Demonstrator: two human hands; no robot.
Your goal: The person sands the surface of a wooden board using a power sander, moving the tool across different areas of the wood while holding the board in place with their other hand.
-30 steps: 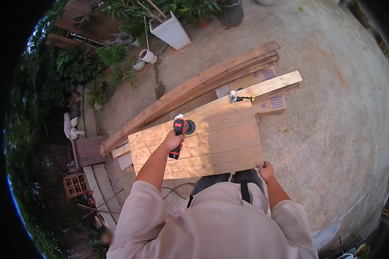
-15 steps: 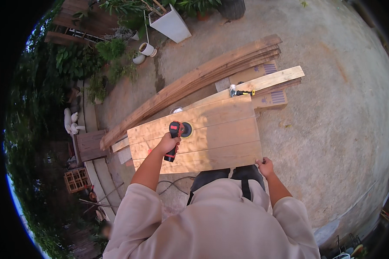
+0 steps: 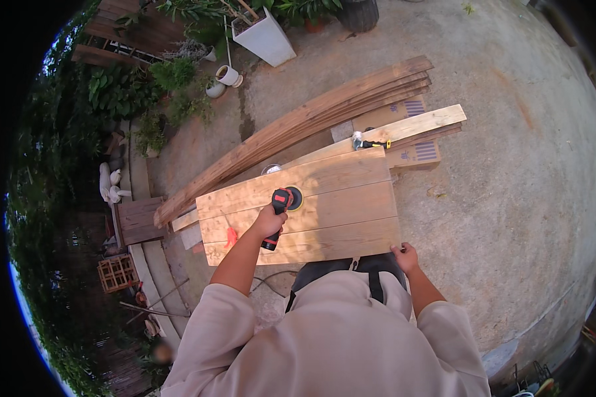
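My left hand (image 3: 269, 221) is wrapped round the grip of a black and red cordless sander (image 3: 283, 200). The sander's round pad rests on a wooden panel (image 3: 354, 205) made of several boards, lying in front of my body. My right hand (image 3: 405, 256) is closed on the panel's near right corner. To the left of my left hand, a small orange-red thing (image 3: 231, 237) lies on the panel; its kind is unclear. Dappled sunlight covers the panel's left half.
Beyond the panel lie a pale plank (image 3: 417, 124) and a stack of long brown boards (image 3: 311, 112). A yellow and black tool (image 3: 371, 142) rests by the panel's far right corner, near flattened cardboard (image 3: 414, 155). Planters (image 3: 265, 41) stand farther back; a wooden crate (image 3: 118, 272) is at left.
My left hand has slid the sander a little to the right across the panel, and the orange-red thing is now in fuller view. My right hand stays at the corner.
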